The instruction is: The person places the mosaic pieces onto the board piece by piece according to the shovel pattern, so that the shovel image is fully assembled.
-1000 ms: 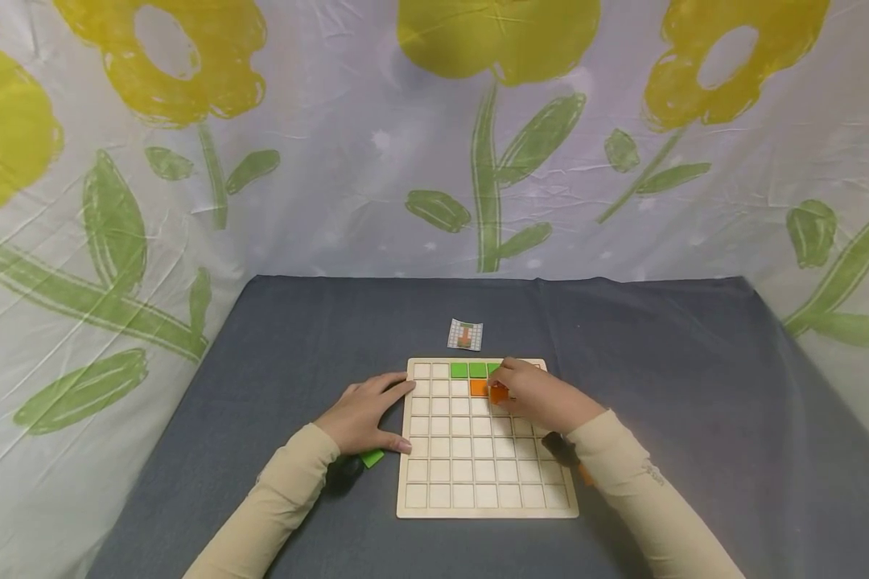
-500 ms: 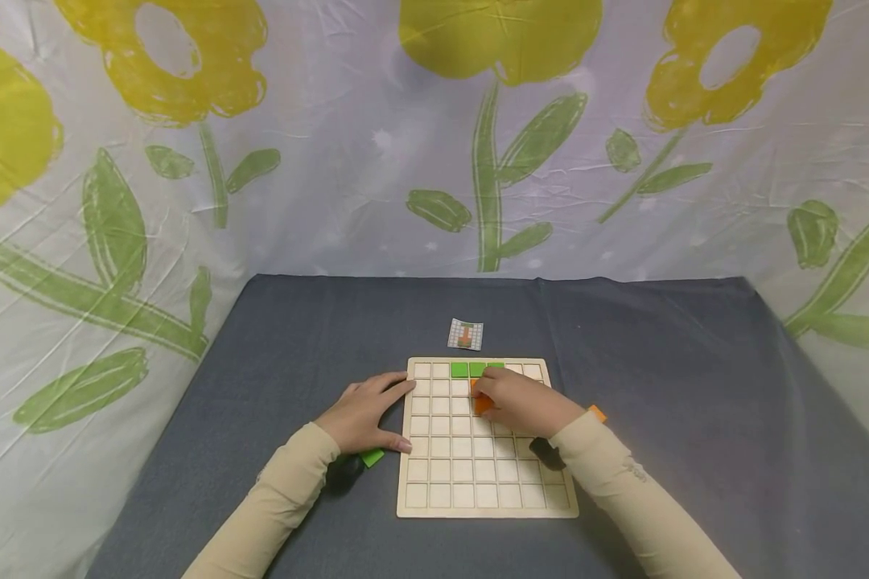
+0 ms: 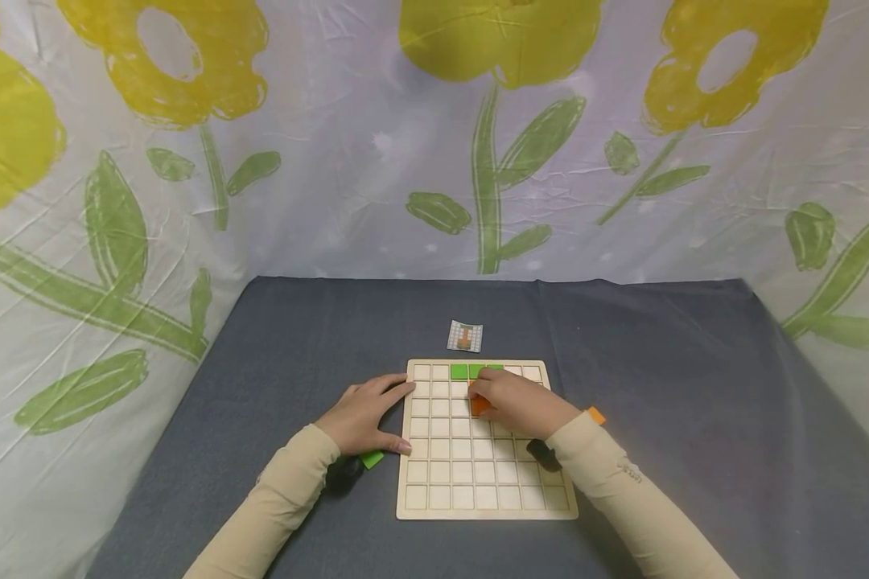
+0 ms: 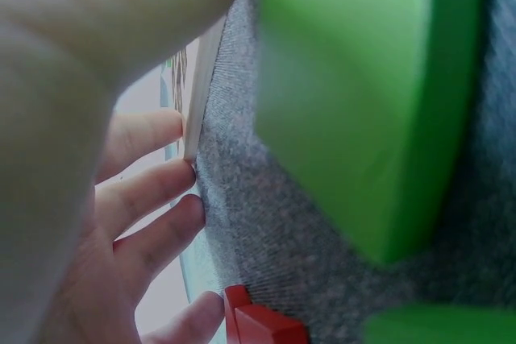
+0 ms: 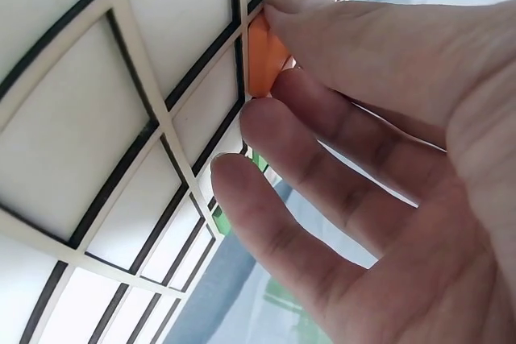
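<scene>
A wooden grid board (image 3: 449, 515) lies on the dark cloth. My right hand (image 3: 521, 402) is over its upper middle, pinching an orange square tile (image 3: 481, 405) between thumb and fingers; the tile is close at a cell, just below a row of green tiles (image 3: 459, 371). In the right wrist view the thumb and fingertips hold the orange tile (image 5: 262, 58) against the grid. My left hand (image 3: 362, 414) rests at the board's left edge, fingers spread and relaxed, thumb on the rim. In the left wrist view the fingertips touch the board's side (image 4: 201, 90).
A small printed grid card (image 3: 465, 336) lies beyond the board. A loose green tile (image 3: 372, 458) is under the left wrist, with red pieces (image 4: 270, 324) near it in the left wrist view. Another orange tile (image 3: 597, 415) lies right of the board by the right sleeve.
My right hand has moved left and a little nearer with the orange tile, then stayed almost still over the last half second. The left hand has kept its place at the board's edge.
</scene>
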`<action>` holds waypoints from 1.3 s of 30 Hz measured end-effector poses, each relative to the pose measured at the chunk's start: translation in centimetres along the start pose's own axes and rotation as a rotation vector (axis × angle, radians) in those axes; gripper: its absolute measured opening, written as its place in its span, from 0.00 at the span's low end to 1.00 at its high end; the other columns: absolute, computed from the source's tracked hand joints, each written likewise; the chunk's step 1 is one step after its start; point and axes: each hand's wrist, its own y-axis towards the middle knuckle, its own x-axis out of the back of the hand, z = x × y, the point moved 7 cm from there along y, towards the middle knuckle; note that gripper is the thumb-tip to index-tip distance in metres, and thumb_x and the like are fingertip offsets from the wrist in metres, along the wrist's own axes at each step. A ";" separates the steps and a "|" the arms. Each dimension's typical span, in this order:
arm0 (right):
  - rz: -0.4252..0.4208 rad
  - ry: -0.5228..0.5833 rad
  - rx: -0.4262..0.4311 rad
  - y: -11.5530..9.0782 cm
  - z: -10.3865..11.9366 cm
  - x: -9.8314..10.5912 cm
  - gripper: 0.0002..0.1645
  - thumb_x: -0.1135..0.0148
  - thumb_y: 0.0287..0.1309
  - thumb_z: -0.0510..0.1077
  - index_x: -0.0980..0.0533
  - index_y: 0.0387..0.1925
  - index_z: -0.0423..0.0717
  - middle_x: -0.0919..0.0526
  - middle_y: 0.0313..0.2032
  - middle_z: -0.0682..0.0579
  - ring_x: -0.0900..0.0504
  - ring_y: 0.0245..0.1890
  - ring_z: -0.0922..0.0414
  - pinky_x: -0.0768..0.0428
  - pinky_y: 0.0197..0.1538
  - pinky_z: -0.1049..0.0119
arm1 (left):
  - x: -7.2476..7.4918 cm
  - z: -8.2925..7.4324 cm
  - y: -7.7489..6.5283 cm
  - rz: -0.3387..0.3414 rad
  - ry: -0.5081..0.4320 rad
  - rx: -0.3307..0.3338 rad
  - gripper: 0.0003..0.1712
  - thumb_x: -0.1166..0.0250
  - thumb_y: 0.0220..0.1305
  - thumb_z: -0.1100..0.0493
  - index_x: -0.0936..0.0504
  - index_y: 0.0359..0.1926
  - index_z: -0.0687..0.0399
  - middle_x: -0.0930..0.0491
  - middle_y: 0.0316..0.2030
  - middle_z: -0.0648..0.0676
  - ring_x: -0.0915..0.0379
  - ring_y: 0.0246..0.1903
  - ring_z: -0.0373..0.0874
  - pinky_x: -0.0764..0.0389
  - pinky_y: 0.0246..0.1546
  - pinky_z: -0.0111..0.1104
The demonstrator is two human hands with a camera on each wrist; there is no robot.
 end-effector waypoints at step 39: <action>-0.060 -0.002 -0.182 -9.4 -7.1 2.7 0.20 0.29 0.49 0.33 0.22 0.46 0.41 0.22 0.39 0.51 0.20 0.39 0.55 0.20 0.39 0.66 | 0.2 -0.3 0.0 -0.020 -0.008 -0.026 0.54 0.28 0.47 0.36 0.37 0.71 0.53 0.39 0.68 0.59 0.42 0.67 0.57 0.40 0.62 0.55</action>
